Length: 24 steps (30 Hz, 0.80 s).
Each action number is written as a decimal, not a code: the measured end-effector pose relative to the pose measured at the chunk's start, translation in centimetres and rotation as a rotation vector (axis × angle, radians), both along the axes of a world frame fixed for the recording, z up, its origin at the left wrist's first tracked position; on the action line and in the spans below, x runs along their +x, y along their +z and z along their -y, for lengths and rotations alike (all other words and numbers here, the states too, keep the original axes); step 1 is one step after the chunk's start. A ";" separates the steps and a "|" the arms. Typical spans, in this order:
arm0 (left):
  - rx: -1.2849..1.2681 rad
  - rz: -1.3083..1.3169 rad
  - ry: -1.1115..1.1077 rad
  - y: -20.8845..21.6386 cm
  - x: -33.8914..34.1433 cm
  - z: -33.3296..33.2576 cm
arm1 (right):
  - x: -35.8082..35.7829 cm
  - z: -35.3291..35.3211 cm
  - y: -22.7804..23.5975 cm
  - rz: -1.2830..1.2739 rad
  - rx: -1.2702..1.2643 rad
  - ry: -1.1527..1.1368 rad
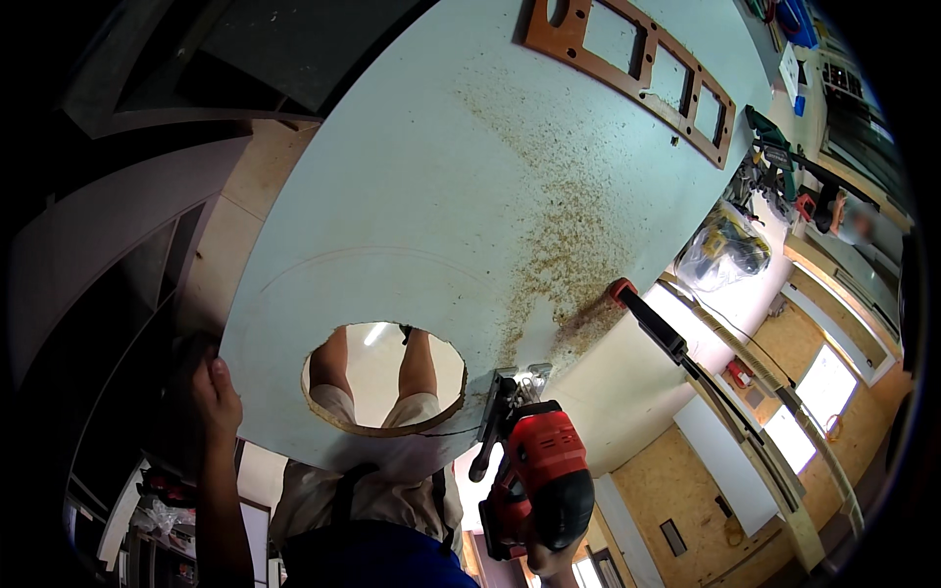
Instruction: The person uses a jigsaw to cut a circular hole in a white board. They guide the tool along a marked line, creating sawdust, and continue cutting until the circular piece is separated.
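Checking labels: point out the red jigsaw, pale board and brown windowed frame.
Red jigsaw (547, 441), head view: red housing.
Pale board (392, 196), head view: bare top surface.
Brown frame (622, 82), head view: lower strip.

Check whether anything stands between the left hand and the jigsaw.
Yes: the pale board, with its large hole, lies between the left hand and the jigsaw; no loose object shows there.

The pale board (392, 196) bears sawdust (573, 235) and a brown frame (651, 64).
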<state>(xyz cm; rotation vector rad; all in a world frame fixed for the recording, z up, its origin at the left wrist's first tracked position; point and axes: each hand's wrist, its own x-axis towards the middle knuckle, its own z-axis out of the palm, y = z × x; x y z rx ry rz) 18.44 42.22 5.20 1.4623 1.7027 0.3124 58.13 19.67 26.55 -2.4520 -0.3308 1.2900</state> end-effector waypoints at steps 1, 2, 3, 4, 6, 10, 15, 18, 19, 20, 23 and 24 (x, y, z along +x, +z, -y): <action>0.015 0.002 -0.004 -0.1 0.2 0.0 | 0.0 0.3 0.1 0.006 0.006 -0.010; 0.030 0.000 -0.005 0.0 0.4 -0.1 | 0.0 0.1 0.2 0.009 0.013 -0.019; 0.046 -0.001 -0.007 0.0 0.4 -0.1 | 0.0 0.0 0.2 0.011 0.021 -0.027; 0.045 -0.011 -0.006 0.0 0.3 0.0 | 0.1 0.4 0.2 0.041 -0.050 0.007; 0.043 -0.030 -0.004 -0.1 -0.1 0.3 | 0.0 0.9 0.0 0.100 -0.192 0.075; 0.045 -0.011 -0.004 -0.1 0.1 0.2 | -0.3 -0.4 0.2 0.072 -0.051 -0.006; 0.049 -0.004 -0.008 0.2 0.5 -0.2 | 0.0 0.5 -0.2 0.096 -0.058 0.017; 0.071 -0.031 -0.012 -0.1 0.1 0.1 | -0.2 0.5 0.1 0.069 -0.116 -0.055; 0.060 -0.019 -0.007 -0.1 0.1 0.1 | -0.3 0.5 0.0 0.111 -0.110 -0.031; 0.049 -0.007 -0.002 -0.1 0.1 0.2 | -0.4 0.6 -0.3 0.152 -0.104 -0.008; 0.031 0.014 0.013 -0.1 0.1 0.2 | -0.4 0.3 -0.2 0.141 -0.061 -0.004; 0.027 0.018 0.017 -0.1 0.1 0.2 | -0.3 0.1 -0.1 0.113 -0.043 -0.014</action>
